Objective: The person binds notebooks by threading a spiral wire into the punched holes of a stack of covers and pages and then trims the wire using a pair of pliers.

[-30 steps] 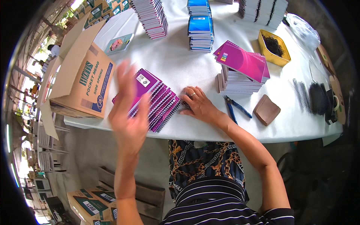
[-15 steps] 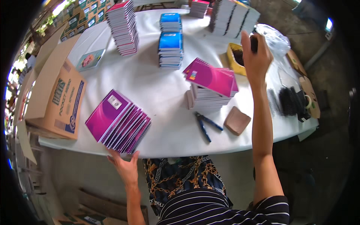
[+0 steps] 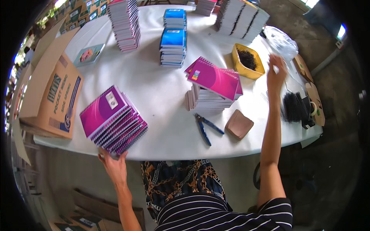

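Note:
A fanned stack of purple spiral notebooks (image 3: 106, 102) lies at the table's near left edge. My left hand (image 3: 115, 167) touches its near side, thumb and fingers apart. My right hand (image 3: 276, 75) is raised at the right, beside a yellow tub (image 3: 259, 72) of small black pieces (image 3: 247, 60). Its fingers are curled and blurred, so I cannot tell whether anything is in them. Right of centre, purple notebooks (image 3: 216, 79) lie askew on a stack of notebooks (image 3: 210, 101). Blue-handled pliers (image 3: 205, 129) and a brown block (image 3: 239, 124) lie nearer me.
An open cardboard box (image 3: 58, 96) stands at the left. Farther back are a tall notebook stack (image 3: 125, 29), blue notebooks (image 3: 173, 44) and white-paged stacks (image 3: 241, 19). A clear plastic bag (image 3: 281, 42), black spiral coils (image 3: 295, 107) and a tape roll (image 3: 314, 106) sit at the right.
My right hand has come down and slightly right, away from the far side of the yellow tub. A dark thing between its fingers no longer shows. My left hand stays at the purple notebooks.

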Demonstrator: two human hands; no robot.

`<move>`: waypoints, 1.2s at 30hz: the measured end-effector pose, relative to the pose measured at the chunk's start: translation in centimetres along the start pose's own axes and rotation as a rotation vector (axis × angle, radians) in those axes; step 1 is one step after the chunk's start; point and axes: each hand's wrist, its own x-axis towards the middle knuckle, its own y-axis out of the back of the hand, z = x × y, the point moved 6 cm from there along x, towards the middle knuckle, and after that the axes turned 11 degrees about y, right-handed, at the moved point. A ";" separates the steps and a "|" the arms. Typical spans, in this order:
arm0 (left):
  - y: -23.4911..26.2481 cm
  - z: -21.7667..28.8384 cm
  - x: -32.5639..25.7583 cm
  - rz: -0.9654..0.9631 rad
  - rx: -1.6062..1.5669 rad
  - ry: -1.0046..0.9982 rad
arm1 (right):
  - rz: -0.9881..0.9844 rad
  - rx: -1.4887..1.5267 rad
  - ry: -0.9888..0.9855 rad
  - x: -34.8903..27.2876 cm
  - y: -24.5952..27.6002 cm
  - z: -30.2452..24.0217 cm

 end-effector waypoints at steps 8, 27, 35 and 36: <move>-0.3 -0.2 4.8 0.065 0.085 -0.126 | -0.733 -0.148 0.133 -18.2 -1.3 -18.7; -2.5 4.6 0.5 0.154 -0.145 0.050 | -0.933 0.141 0.759 -17.4 -5.2 -23.8; -1.9 4.4 0.6 0.186 -0.214 0.056 | -0.759 0.185 1.261 -10.6 -5.7 -33.7; -2.0 4.5 0.7 0.175 -0.220 0.061 | -0.750 0.161 1.352 -10.6 -6.1 -34.3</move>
